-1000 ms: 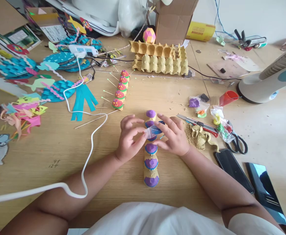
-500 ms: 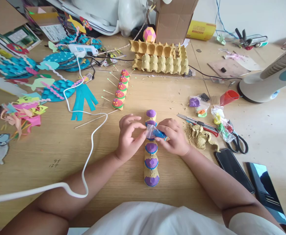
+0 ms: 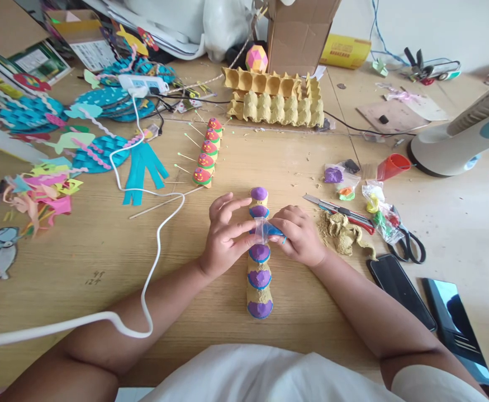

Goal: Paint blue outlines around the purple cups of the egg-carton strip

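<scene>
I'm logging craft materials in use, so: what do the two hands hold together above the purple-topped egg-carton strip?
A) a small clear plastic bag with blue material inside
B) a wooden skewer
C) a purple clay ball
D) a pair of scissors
A: the left hand and right hand both pinch a small clear plastic bag with blue material in it, over the purple-topped carton strip; the scissors lie untouched to the right.

The egg-carton strip point(image 3: 259, 262) lay between the left hand point(image 3: 224, 237) and right hand point(image 3: 298, 234); egg cartons point(image 3: 275, 100) stood behind it, scissors point(image 3: 409, 243) to its right, a cable point(image 3: 152, 251) to its left.
</scene>
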A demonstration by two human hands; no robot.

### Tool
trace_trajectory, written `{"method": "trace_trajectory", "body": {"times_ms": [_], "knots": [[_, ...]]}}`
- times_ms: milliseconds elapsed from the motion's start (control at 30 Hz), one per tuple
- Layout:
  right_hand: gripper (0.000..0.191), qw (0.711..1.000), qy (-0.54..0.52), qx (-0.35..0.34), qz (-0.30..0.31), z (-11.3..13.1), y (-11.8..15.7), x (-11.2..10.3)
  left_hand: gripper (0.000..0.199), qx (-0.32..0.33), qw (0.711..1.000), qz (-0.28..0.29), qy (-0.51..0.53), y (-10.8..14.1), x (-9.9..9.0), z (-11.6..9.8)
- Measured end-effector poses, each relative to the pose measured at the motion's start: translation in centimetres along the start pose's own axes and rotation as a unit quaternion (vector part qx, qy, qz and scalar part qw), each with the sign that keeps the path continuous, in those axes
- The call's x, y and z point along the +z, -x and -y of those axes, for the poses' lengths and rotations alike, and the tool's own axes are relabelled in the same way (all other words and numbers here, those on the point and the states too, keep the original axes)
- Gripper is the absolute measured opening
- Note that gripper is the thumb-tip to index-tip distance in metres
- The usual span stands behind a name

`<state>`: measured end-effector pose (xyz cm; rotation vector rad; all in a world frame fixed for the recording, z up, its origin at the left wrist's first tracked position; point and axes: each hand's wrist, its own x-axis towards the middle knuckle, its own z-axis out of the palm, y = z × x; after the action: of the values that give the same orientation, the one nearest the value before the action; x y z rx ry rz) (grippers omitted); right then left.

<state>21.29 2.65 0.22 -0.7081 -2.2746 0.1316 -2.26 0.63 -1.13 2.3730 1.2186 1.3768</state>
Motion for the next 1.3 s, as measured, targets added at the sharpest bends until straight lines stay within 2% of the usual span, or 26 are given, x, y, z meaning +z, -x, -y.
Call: {"method": "trace_trajectory", "body": {"times_ms": [200, 400, 567, 833, 1133, 1300], "knots": [[0.035, 0.998, 0.018, -0.043, 0.034, 0.07, -0.18, -0.26, 0.014, 0.008, 1.000, 0.005, 0.027, -0.03, 0.05, -0.12], [0.037, 0.997, 0.013, -0.029, 0.069, 0.44, -0.23, -0.35, 0.011, 0.001, 0.999, 0.013, 0.047, -0.09, -0.05, -0.30], [0.037, 0.998, -0.005, -0.028, 0.054, 0.65, -0.36, -0.28, 0.005, 0.019, 0.999, -0.005, 0.048, -0.15, -0.15, -0.40], [0.037, 0.998, -0.029, -0.017, 0.045, 0.59, -0.26, -0.09, 0.008, 0.023, 0.999, -0.008, 0.027, -0.14, -0.47, -0.58], [0.041, 1.000, -0.009, -0.021, 0.008, 0.89, -0.42, 0.00, 0.004, 0.021, 0.999, -0.013, 0.030, -0.15, -0.27, -0.95], [0.042, 1.000, -0.010, -0.009, 0.010, 0.91, -0.52, -0.05, 0.013, 0.031, 0.999, -0.019, 0.027, -0.14, -0.18, -0.86]]}}
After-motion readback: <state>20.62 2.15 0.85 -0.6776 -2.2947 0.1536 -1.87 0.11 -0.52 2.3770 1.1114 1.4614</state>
